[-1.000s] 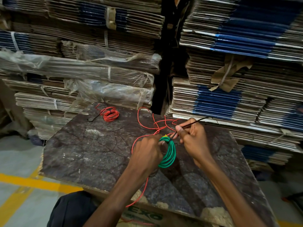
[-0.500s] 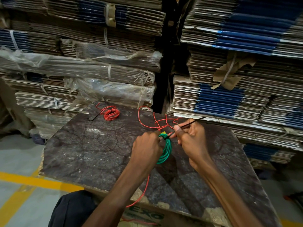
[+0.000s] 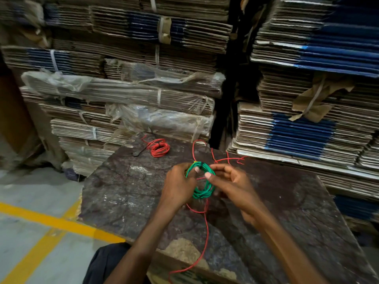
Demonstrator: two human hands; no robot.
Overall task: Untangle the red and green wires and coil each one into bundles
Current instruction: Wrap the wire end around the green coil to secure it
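A green wire coil point(image 3: 202, 191) is held above the dark board point(image 3: 127, 193) between both hands. My left hand point(image 3: 178, 187) grips its left side, fingers curled round the strands. My right hand point(image 3: 229, 183) pinches the coil's right top with thumb and fingertips. A black tie crosses the coil's top. A loose red wire point(image 3: 205, 232) runs from behind the coil, under it and off the board's near edge. A finished red coil point(image 3: 159, 148) with a black tie lies at the board's far left.
Stacks of flattened cardboard point(image 3: 131, 93) wall in the far side, and more stacks point(image 3: 307, 130) stand to the right. Grey floor with a yellow line point(image 3: 51, 222) lies to the left. A dark trouser leg point(image 3: 106, 263) shows at the bottom.
The black tie end that my right hand held out to the right is no longer sticking out. The green coil has turned to face me as an open ring, and my right hand now pinches it.
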